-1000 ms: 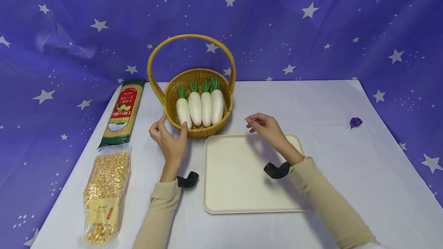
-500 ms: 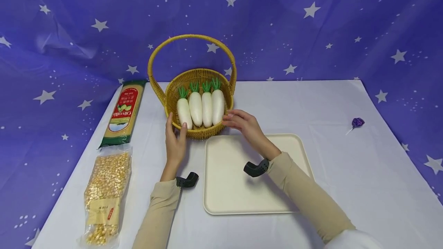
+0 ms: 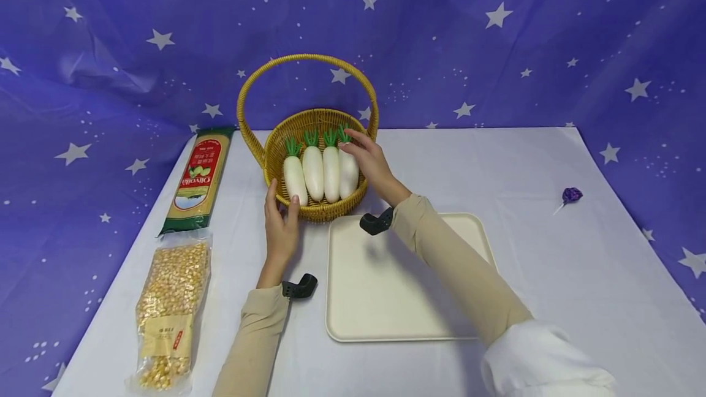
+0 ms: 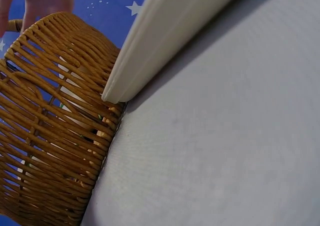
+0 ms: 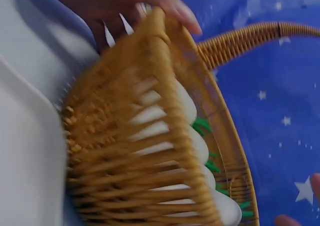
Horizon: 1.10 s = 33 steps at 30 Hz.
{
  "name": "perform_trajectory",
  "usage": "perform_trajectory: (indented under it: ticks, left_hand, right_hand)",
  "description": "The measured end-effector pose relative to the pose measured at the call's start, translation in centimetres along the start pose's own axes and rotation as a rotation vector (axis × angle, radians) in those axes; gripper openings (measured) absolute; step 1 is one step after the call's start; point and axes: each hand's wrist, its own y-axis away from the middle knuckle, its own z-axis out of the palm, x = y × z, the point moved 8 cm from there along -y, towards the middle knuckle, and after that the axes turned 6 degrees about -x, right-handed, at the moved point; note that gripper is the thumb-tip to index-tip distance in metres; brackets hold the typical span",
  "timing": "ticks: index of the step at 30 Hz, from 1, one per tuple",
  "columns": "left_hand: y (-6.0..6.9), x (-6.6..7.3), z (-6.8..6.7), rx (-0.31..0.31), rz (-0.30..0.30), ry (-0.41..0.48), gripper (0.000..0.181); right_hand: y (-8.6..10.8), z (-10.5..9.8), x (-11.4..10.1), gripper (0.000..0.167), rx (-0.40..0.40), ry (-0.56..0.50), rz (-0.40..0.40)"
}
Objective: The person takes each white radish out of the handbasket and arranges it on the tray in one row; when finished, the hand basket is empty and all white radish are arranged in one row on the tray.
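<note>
A wicker basket (image 3: 325,212) with a tall arched handle holds several white radishes (image 3: 312,171) with green tops, lying side by side. My left hand (image 3: 280,233) grips the basket's front-left rim; in the right wrist view its thumb lies over the edge and its fingers are outside the wall. Reaching over the basket's right side, my right hand (image 3: 376,167) has its fingers loosely bent above the upper part of the rightmost radish (image 3: 349,177). Whether they touch it is unclear. In the left wrist view the right hand (image 4: 47,0) shows above the wicker wall.
A cream tray (image 3: 397,305) lies in front of the basket on the right, beneath my right forearm. To the left are a pasta packet (image 3: 198,179) and a bag of corn kernels (image 3: 172,280). A purple lollipop (image 3: 571,195) lies far right. A starry blue cloth hangs behind.
My right hand has moved left and forward from above the tray to over the rightmost radish. My left hand has drawn its fingers closer to the basket's rim.
</note>
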Motion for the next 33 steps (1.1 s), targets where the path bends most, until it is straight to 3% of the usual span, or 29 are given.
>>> perform_trajectory:
  ticks: [4,7,16,22,29,33]
  left_hand:
    - [-0.5,-2.1,0.1,0.001,-0.001,-0.013,0.059]
    - [-0.5,-2.3,0.1,0.005,-0.001,-0.012,0.058]
    - [-0.6,-2.4,0.4,0.001,-0.016,0.005,0.059]
    - [-0.5,-1.8,0.3,-0.005,-0.01,0.012,0.059]
    - [0.4,1.4,0.0,-0.018,-0.022,0.018,0.06]
    - [0.1,0.2,0.1,-0.017,-0.018,0.009,0.06]
  right_hand:
    - [-1.1,0.2,0.0,0.061,0.003,-0.082,0.065]
    - [-1.6,0.7,-0.1,0.066,0.006,-0.124,0.111]
    - [-1.8,1.5,1.8,0.074,0.011,-0.121,0.287]
    - [-1.9,1.6,2.7,0.078,-0.003,-0.078,0.323]
    - [-1.6,1.7,2.8,0.089,-0.025,0.005,0.34]
    - [-1.6,1.9,3.2,0.089,-0.066,-0.032,0.363]
